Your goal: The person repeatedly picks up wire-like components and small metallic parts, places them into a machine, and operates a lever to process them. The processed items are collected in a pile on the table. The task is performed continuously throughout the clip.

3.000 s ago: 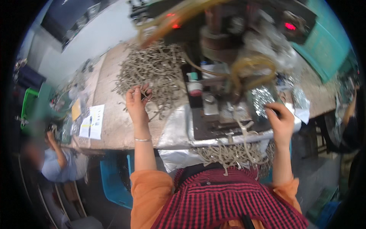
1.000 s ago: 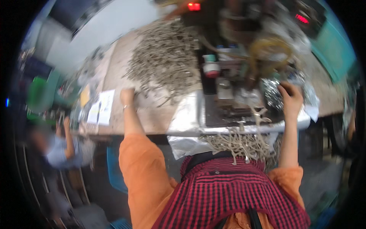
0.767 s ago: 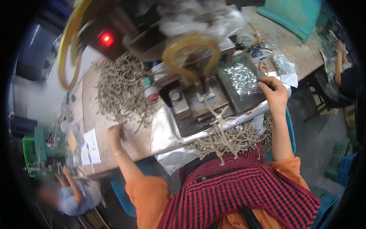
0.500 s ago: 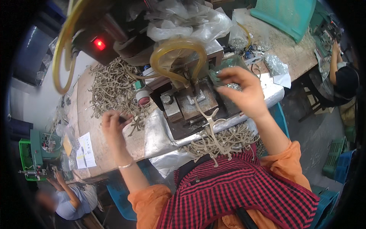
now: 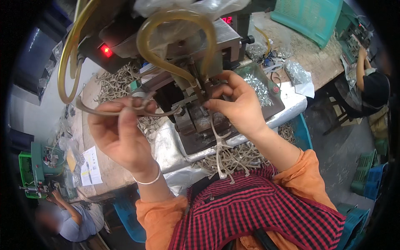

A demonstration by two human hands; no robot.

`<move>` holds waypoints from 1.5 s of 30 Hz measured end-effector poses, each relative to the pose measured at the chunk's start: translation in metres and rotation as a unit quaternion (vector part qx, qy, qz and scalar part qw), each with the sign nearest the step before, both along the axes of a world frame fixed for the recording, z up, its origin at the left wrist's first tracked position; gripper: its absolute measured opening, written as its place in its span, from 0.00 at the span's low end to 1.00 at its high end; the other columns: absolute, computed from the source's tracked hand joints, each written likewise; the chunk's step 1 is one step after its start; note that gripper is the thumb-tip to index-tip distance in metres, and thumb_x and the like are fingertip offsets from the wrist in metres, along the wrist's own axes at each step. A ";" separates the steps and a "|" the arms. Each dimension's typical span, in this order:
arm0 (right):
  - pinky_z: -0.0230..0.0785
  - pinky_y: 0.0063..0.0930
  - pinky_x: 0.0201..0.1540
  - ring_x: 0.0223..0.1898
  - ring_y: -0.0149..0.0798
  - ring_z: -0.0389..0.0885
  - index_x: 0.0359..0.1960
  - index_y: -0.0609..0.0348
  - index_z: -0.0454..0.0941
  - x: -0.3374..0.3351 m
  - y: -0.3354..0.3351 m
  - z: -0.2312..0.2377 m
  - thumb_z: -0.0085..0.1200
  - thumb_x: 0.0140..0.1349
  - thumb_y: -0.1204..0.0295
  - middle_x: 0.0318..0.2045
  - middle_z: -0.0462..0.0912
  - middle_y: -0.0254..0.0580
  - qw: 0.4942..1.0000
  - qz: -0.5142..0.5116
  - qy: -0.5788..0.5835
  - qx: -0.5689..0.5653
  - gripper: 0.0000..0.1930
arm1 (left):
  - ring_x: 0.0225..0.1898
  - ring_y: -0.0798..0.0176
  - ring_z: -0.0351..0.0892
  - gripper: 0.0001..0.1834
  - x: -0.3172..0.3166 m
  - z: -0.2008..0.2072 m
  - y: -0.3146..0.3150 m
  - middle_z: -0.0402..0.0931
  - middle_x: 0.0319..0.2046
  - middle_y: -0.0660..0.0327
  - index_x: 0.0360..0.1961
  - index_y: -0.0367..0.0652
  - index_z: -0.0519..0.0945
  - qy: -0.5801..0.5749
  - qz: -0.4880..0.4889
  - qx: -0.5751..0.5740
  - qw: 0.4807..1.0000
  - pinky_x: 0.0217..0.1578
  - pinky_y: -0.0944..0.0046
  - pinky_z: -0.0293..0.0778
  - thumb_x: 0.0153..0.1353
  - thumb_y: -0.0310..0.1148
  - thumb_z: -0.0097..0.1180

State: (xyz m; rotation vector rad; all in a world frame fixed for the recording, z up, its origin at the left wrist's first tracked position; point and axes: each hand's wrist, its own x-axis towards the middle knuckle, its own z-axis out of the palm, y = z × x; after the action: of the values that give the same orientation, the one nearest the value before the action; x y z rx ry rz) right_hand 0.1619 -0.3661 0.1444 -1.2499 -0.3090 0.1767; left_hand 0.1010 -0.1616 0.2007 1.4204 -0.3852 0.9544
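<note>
My left hand (image 5: 121,137) pinches a beige-grey forked piece (image 5: 96,111), a slim curved stem with a looped, branching end. Its tip reaches toward the press beside the tooling. At the press (image 5: 198,116), my right hand (image 5: 239,104) has thumb and fingers drawn together beside the tool head; what they hold, if anything, is hidden. Just below these fingertips, a second forked piece (image 5: 219,148) stands with its thin end at the press block and its forked end hanging toward my apron. Under it lies a pile of similar pieces (image 5: 243,157) at the bench edge.
Another heap of forked pieces (image 5: 114,85) lies behind my left hand. A tray of small shiny bits (image 5: 258,89) stands right of the press. Yellow hoses (image 5: 143,37) loop over it. A teal basket (image 5: 306,18) stands at the back right. Two people work nearby at other machines.
My left hand has risen from beside the heap with a forked piece in it. My right hand has moved left and down to the press, its fingers closing beside the tool.
</note>
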 end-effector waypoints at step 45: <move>0.72 0.20 0.50 0.43 0.27 0.82 0.48 0.64 0.84 0.046 -0.077 -0.105 0.60 0.66 0.77 0.41 0.86 0.35 0.941 -0.286 -0.068 -0.168 0.10 | 0.51 0.43 0.78 0.11 -0.018 -0.209 0.309 0.79 0.49 0.45 0.38 0.47 0.89 0.491 0.545 0.183 0.655 0.53 0.51 0.74 0.54 0.30 0.59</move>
State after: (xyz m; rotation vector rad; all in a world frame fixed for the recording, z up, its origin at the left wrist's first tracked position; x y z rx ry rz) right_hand 0.2076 -0.4431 0.0396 -1.6437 -0.0222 -0.3739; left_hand 0.0831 0.1471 -0.0084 2.3484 1.3321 0.8156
